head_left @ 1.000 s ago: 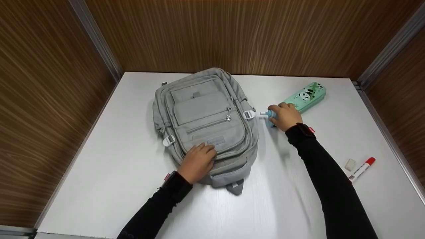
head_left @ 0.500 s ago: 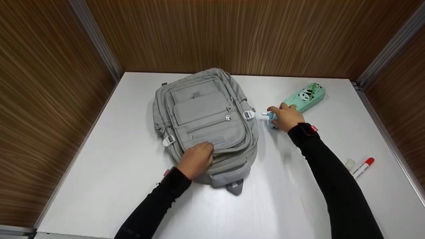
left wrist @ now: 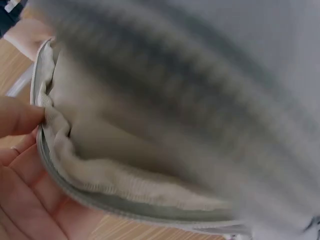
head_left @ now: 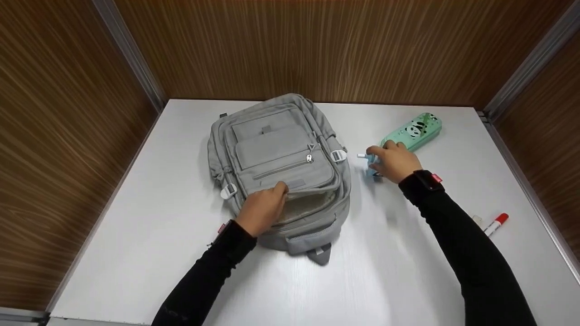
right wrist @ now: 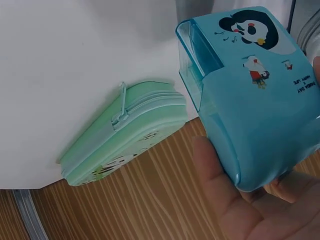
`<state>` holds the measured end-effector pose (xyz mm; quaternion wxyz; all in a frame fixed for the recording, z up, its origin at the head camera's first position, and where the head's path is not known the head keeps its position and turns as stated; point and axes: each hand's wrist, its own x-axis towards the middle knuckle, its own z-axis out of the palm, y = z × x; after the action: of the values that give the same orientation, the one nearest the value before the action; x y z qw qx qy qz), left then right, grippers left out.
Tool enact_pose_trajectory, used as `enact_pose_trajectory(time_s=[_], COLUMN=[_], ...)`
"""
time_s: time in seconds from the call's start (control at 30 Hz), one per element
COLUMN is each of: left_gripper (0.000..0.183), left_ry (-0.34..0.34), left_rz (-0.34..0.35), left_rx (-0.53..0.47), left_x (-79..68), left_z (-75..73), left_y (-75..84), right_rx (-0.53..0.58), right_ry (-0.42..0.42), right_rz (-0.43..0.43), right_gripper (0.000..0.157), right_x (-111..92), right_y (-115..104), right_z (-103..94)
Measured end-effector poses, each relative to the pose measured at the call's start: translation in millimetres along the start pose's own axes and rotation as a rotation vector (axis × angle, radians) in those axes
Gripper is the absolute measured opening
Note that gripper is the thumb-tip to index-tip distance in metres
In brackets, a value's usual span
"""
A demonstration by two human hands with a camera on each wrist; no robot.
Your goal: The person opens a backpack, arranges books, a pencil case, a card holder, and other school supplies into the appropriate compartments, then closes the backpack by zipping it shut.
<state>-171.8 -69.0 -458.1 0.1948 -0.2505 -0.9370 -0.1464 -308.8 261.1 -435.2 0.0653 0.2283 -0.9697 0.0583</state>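
A grey backpack [head_left: 272, 149] lies front side up on the white table. My left hand [head_left: 263, 209] pinches the zippered edge of its front panel and holds it raised, so the opening [head_left: 303, 206] gapes. In the left wrist view, thumb and fingers grip the zipper edge [left wrist: 47, 155] beside the beige lining [left wrist: 110, 125]. To the right of the backpack, my right hand [head_left: 398, 164] holds a blue panda-print pencil sharpener [right wrist: 265, 110] with a clear drawer. Its white-tipped handle [head_left: 362, 155] points at the backpack. Fingers hide much of the sharpener in the head view.
Behind my right hand lies a green panda pencil case [head_left: 414, 132], its zipper closed in the right wrist view. A red-capped marker [head_left: 497, 223] and a small pale eraser [head_left: 477, 219] lie at the right, partly behind the sleeve. Wood-grain panels [head_left: 290, 50] enclose the table.
My left hand has taken hold of the front panel's edge and lifted it, widening the backpack's opening. My right hand, with the sharpener, has shifted slightly right.
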Motion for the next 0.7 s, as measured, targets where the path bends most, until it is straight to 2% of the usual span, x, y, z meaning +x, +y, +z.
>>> enact_pose_trajectory(time_s=[0.23,0.5,0.7], left_gripper=[0.01,0.01,0.01], left_ry=[0.108,0.303,0.351], left_rz=[-0.032,-0.068,-0.075], left_rx=[-0.023,-0.02,-0.042], left_x=[13.1,27.4,38.7], left_z=[-21.1,-43.2,-57.2], left_y=[-2.7,-2.9,-1.8], right_rx=[-0.003,-0.01,0.001], right_ry=[0.146,0.345,0.444], right_rz=[-0.118,-0.251,-0.297], right_gripper=[0.038,0.038,0.041], right_x=[-12,-22,-23], right_y=[-19,-49,-76], right_z=[3.6,10.2,7.9])
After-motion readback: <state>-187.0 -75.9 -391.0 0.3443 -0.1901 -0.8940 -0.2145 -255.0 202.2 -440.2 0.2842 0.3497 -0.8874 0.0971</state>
